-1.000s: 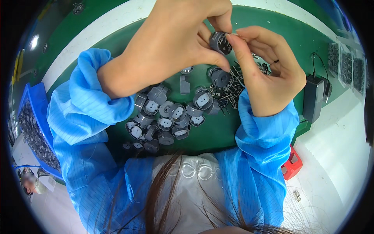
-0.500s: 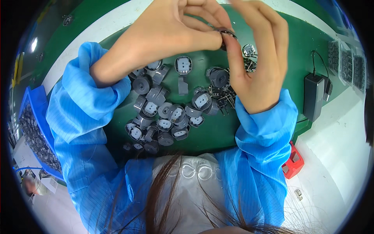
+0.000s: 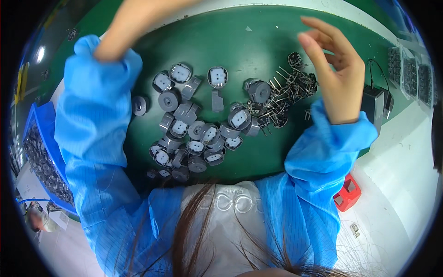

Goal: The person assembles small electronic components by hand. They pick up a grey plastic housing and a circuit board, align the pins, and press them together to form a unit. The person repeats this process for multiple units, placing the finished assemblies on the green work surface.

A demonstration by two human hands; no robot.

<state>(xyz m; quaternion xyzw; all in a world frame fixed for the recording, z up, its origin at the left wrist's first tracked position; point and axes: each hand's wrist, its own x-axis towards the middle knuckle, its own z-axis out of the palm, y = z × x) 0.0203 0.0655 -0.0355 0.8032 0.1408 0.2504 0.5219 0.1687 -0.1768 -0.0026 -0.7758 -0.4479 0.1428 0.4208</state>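
Observation:
My left hand [image 3: 143,21] is blurred at the top edge on the left, its fingers outside the picture, so what it holds cannot be seen. Over the right part of the table my right hand [image 3: 341,69] is raised, thumb and fingers apart, with nothing visible between them. Beside it lies a heap of small dark circuit boards with metal pins [image 3: 290,94]. Left of that heap, several grey round plastic housings [image 3: 187,111] are spread about, some showing a pale inner face. One grey housing [image 3: 140,105] sits apart, close to my left sleeve.
A green mat [image 3: 230,41] covers the table. At the left stands a blue bin [image 3: 48,157] full of small dark parts. To the right are a black box-shaped device with a cable [image 3: 371,106], clear trays of parts [image 3: 410,76] and a red plastic holder [image 3: 348,194].
My hands were together at the top around a small dark round part. They have separated, the left going up and left, the right moving right. That part is no longer visible.

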